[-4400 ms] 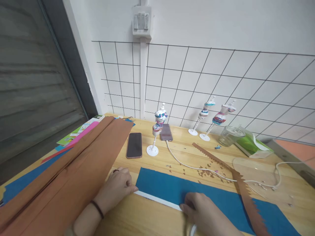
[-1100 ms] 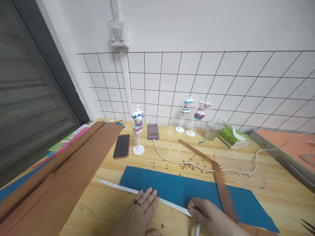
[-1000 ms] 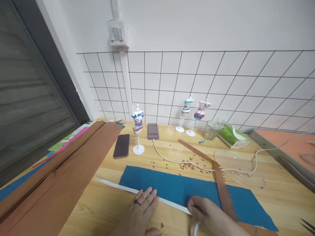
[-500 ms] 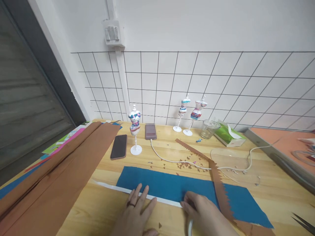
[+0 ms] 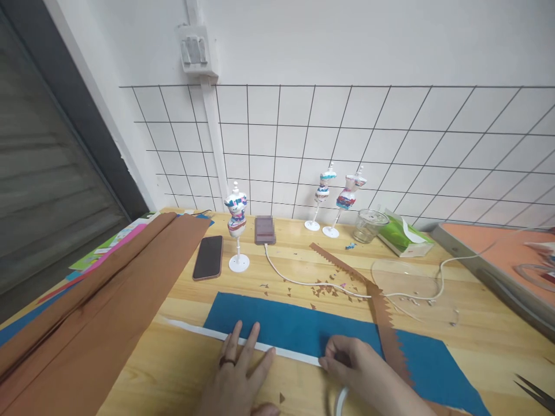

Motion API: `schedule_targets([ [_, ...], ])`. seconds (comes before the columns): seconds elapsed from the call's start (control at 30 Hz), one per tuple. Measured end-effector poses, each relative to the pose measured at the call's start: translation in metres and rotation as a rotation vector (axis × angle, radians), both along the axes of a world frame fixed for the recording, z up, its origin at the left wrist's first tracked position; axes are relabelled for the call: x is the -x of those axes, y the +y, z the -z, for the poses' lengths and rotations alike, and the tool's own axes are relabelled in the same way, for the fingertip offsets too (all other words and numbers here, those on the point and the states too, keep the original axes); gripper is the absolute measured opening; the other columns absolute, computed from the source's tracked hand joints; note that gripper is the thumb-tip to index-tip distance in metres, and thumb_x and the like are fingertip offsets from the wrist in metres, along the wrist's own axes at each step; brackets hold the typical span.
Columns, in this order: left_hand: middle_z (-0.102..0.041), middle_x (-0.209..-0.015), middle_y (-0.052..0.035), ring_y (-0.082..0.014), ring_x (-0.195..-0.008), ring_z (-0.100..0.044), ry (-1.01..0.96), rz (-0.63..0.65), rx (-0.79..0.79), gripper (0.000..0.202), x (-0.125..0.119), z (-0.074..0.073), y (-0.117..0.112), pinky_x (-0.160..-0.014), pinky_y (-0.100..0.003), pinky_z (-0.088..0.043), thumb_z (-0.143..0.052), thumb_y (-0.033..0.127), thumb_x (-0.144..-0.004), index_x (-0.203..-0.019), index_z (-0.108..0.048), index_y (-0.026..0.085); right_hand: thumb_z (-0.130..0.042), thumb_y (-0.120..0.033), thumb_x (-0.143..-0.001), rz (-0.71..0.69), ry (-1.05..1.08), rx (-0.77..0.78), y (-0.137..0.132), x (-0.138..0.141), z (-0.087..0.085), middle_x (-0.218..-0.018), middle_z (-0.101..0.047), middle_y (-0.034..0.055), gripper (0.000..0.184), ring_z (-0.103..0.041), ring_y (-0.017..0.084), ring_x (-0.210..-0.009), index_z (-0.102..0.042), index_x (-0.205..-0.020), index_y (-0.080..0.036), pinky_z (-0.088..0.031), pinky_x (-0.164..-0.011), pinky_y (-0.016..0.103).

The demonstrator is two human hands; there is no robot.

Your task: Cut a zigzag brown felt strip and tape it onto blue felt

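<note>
A piece of blue fabric (image 5: 277,320) lies flat before me, with a strip of white tape (image 5: 295,353) running along its near edge and past its left end. My left hand (image 5: 238,370) rests with fingers spread, its fingertips on the tape and the fabric edge. To the right, my right hand (image 5: 353,367) pinches the tape between thumb and bent fingers. A curved white piece shows beneath that wrist, mostly hidden. Across the right part of the blue fabric lies a zigzag-edged brown strip (image 5: 385,329), partly behind my right forearm.
Folded brown fabric (image 5: 117,289) covers the table's left side. Farther back stand a phone (image 5: 208,257), small mannequins (image 5: 237,216), a charging device (image 5: 265,230), a glass (image 5: 368,225) and a tissue pack (image 5: 403,234). Scissor tips (image 5: 535,390) lie at right, near an orange-lined tray (image 5: 498,248).
My right hand has shifted very slightly right, still pinching the tape, and the curved white piece moved with it. The left hand stays nearly in place. The view has tilted slightly.
</note>
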State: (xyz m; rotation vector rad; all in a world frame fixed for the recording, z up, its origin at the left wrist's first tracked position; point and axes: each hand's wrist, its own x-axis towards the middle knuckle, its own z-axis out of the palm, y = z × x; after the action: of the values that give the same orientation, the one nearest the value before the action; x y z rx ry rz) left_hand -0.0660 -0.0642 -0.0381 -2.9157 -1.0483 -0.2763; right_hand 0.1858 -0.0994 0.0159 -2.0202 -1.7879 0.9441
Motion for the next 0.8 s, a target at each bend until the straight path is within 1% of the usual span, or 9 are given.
schedule_targets([
  [0.17, -0.031, -0.14, -0.0119, -0.0455, -0.121, -0.029, -0.014, -0.005, 0.04, 0.065, 0.003, 0.001, 0.0, -0.085, -0.055, -0.04, -0.054, 0.058, -0.073, -0.13, -0.038, 0.032, -0.048, -0.02, -0.072, 0.011, -0.015, -0.006, -0.002, -0.004, -0.006, -0.06, -0.061, -0.0022, 0.014, -0.052, 0.015, -0.059, -0.058, -0.063, -0.022, -0.03, -0.051, 0.023],
  [0.27, -0.031, -0.14, -0.0115, -0.0455, -0.122, -0.028, -0.001, -0.013, 0.096, 0.065, 0.003, -0.006, 0.001, -0.087, -0.058, -0.037, -0.055, 0.057, -0.072, -0.13, -0.037, 0.034, -0.049, -0.018, -0.07, 0.01, 0.007, -0.013, -0.001, -0.007, -0.006, -0.063, -0.061, -0.0022, 0.012, -0.052, 0.015, -0.062, -0.059, -0.064, -0.022, -0.03, -0.053, 0.023],
  [0.4, -0.032, -0.139, -0.0135, -0.0476, -0.121, -0.028, 0.063, -0.034, 0.157, 0.066, 0.003, -0.017, 0.003, -0.086, -0.063, -0.034, -0.057, 0.058, -0.07, -0.129, -0.037, 0.036, -0.046, -0.016, -0.07, -0.016, 0.119, 0.046, 0.001, -0.007, -0.005, -0.06, -0.055, -0.0036, 0.01, -0.047, 0.012, -0.06, -0.055, -0.066, -0.019, -0.03, -0.052, 0.021],
  [0.47, -0.033, -0.139, -0.0124, -0.0463, -0.121, -0.03, 0.067, -0.023, 0.139, 0.067, 0.006, -0.021, 0.006, -0.086, -0.062, -0.035, -0.057, 0.058, -0.069, -0.129, -0.036, 0.038, -0.046, -0.019, -0.073, -0.024, 0.174, 0.071, 0.002, -0.005, -0.007, -0.06, -0.051, -0.0041, 0.01, -0.044, 0.011, -0.06, -0.053, -0.067, -0.018, -0.03, -0.052, 0.021],
  [0.53, -0.038, -0.136, -0.0104, -0.0395, -0.12, -0.037, 0.015, -0.038, 0.084, 0.062, 0.011, -0.025, 0.013, -0.089, -0.055, -0.036, -0.055, 0.055, -0.073, -0.129, -0.036, 0.035, -0.046, -0.021, -0.075, -0.031, 0.214, 0.083, 0.002, -0.004, -0.01, -0.061, -0.048, -0.0044, 0.01, -0.041, 0.011, -0.061, -0.052, -0.067, -0.018, -0.03, -0.053, 0.021],
  [0.6, -0.049, -0.127, -0.0105, -0.0305, -0.114, -0.045, -0.066, -0.162, 0.012, 0.05, 0.019, -0.031, 0.022, -0.09, -0.044, -0.039, -0.047, 0.048, -0.081, -0.127, -0.042, 0.026, -0.046, -0.022, -0.075, -0.035, 0.238, 0.088, 0.002, -0.004, -0.012, -0.061, -0.046, -0.0049, 0.01, -0.039, 0.011, -0.06, -0.051, -0.067, -0.017, -0.029, -0.054, 0.021],
  [0.67, -0.06, -0.108, -0.0124, -0.0275, -0.103, -0.052, -0.095, -0.4, -0.039, 0.041, 0.03, -0.041, 0.034, -0.085, -0.04, -0.041, -0.041, 0.044, -0.085, -0.113, -0.053, 0.017, -0.047, -0.022, -0.075, -0.033, 0.25, 0.089, 0.002, -0.004, -0.011, -0.061, -0.045, -0.0049, 0.009, -0.038, 0.011, -0.06, -0.051, -0.067, -0.017, -0.029, -0.054, 0.022],
  [0.73, -0.062, -0.089, -0.0106, -0.0269, -0.09, -0.056, -0.035, -0.572, 0.026, 0.033, 0.04, -0.05, 0.044, -0.077, -0.037, -0.041, -0.041, 0.041, -0.085, -0.094, -0.059, 0.015, -0.047, -0.023, -0.075, -0.03, 0.258, 0.091, 0.003, -0.004, -0.01, -0.061, -0.045, -0.0048, 0.01, -0.038, 0.012, -0.06, -0.051, -0.067, -0.017, -0.028, -0.054, 0.023],
  [0.8, -0.06, -0.078, -0.0071, -0.0248, -0.081, -0.056, -0.002, -0.637, 0.161, 0.028, 0.049, -0.057, 0.051, -0.071, -0.034, -0.04, -0.043, 0.04, -0.082, -0.076, -0.057, 0.017, -0.047, -0.024, -0.075, -0.028, 0.262, 0.089, 0.003, -0.004, -0.01, -0.061, -0.044, -0.0046, 0.011, -0.038, 0.012, -0.06, -0.051, -0.066, -0.017, -0.028, -0.054, 0.023],
])
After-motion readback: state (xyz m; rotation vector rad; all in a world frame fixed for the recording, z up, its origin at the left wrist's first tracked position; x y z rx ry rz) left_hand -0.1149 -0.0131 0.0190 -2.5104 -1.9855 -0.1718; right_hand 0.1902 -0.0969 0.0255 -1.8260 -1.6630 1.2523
